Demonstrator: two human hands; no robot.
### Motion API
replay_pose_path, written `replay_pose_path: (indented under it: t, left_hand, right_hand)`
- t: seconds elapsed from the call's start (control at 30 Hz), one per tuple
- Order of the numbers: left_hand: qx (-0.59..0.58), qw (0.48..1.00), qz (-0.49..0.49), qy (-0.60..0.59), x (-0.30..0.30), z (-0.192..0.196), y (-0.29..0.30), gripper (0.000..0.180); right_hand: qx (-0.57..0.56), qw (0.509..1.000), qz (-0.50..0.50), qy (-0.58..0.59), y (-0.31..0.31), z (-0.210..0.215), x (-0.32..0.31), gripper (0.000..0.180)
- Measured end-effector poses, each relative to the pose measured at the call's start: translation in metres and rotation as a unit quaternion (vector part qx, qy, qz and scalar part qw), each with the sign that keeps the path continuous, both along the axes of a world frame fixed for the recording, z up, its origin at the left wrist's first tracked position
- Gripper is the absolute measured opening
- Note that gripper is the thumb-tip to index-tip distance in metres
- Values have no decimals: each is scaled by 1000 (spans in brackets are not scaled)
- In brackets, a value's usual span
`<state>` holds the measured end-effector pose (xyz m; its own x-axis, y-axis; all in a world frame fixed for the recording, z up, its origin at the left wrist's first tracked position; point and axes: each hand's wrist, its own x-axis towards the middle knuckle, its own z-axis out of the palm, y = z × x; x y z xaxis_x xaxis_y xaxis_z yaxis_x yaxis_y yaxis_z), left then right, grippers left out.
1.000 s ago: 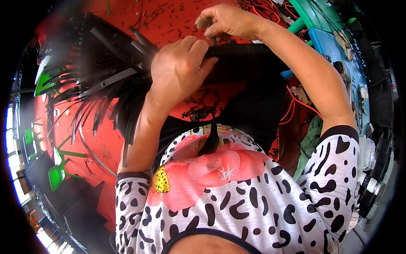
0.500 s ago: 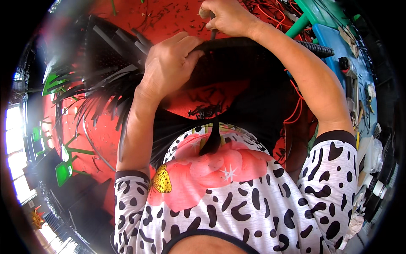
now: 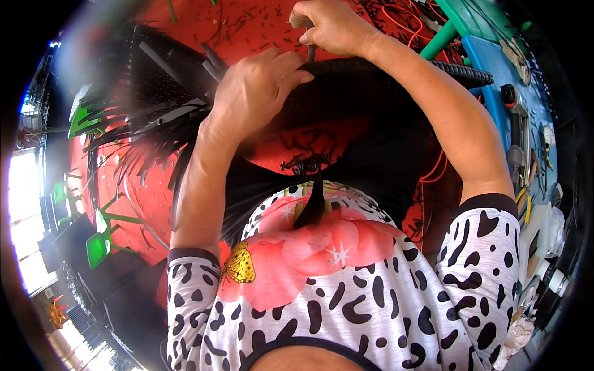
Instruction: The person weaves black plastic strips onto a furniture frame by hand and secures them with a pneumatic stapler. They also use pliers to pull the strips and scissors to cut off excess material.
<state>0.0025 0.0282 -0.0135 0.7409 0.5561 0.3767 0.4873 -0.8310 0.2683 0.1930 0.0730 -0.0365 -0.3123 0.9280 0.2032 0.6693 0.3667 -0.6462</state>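
Note:
A dark woven piece [image 3: 352,83] made of flat strips lies across my lap, much of it in deep shadow. My left hand [image 3: 250,89] is closed over its far rim, thumb pointing right. Just beyond that rim, my right hand [image 3: 337,28] is closed around a dark flat strip [image 3: 310,54], which stands up from the rim between my two hands. Long loose strips [image 3: 151,123] fan out from the piece to the left of my left forearm. A ribbed black bar [image 3: 464,72] sticks out to the right, beneath my right forearm.
Dark offcuts litter the red floor [image 3: 241,28]. A green stool [image 3: 455,25] and red cords [image 3: 411,21] are at the far right. Alongside, a blue table [image 3: 486,65] bears a tool with a black-and-red end [image 3: 510,96]. Small green seats [image 3: 99,247] stand at left.
My left hand has slid slightly right along the rim, its thumb closer to the strip. My right hand has stayed nearly in place, still gripping the strip.

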Motion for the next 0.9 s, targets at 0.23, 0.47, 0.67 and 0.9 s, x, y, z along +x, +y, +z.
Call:
replay_pose_path:
  t: [0.23,0.47,0.67,0.9]
  left_hand:
    - [-105,994,33,16,3,11,8,23]
    - [-201,979,5,19,1,9,26,39]
    - [-223,968,110,42,6,19,25,43]
    - [-282,883,71,-369,-6,-11,27,43]
  right_hand:
    - [27,999,28,-7,4,-2,3,22]
    - [-11,1000,10,-23,9,-3,1,24]
    - [42,998,28,-34,17,-10,4,26]
    - [75,992,-19,-96,11,-12,5,34]
